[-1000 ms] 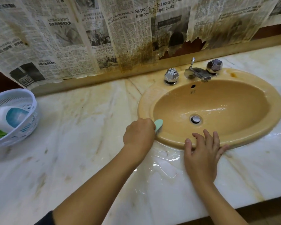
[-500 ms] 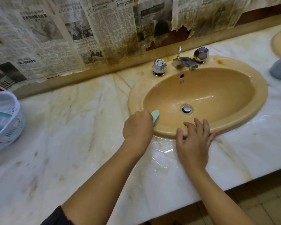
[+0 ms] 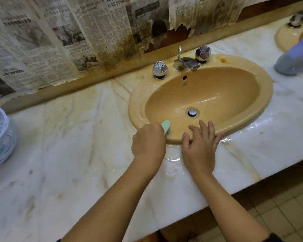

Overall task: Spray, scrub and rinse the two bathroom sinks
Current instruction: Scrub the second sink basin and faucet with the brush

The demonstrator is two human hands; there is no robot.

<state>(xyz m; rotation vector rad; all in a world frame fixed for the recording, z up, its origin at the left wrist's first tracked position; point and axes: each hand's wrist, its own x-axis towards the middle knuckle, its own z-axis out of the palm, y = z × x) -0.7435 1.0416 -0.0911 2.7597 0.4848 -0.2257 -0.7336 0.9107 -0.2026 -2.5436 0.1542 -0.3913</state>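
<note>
A tan oval sink is set in the marble counter, wet inside, with a chrome drain. My left hand grips a pale green scrubber pressed to the sink's near-left rim. My right hand rests beside it, fingers spread over the front rim. A chrome faucet with two faceted knobs stands at the back of the basin. The second tan sink shows partly at the top right corner.
A blurred blue-grey bottle lies on the counter between the sinks. A white plastic basket stands at the left edge. Stained newspaper covers the wall. The marble counter is wet near my hands. Tiled floor lies below right.
The view has shifted so the sink sits further left and lower, and the second sink came into sight. My left hand with the scrubber has slid along the front rim toward my right hand.
</note>
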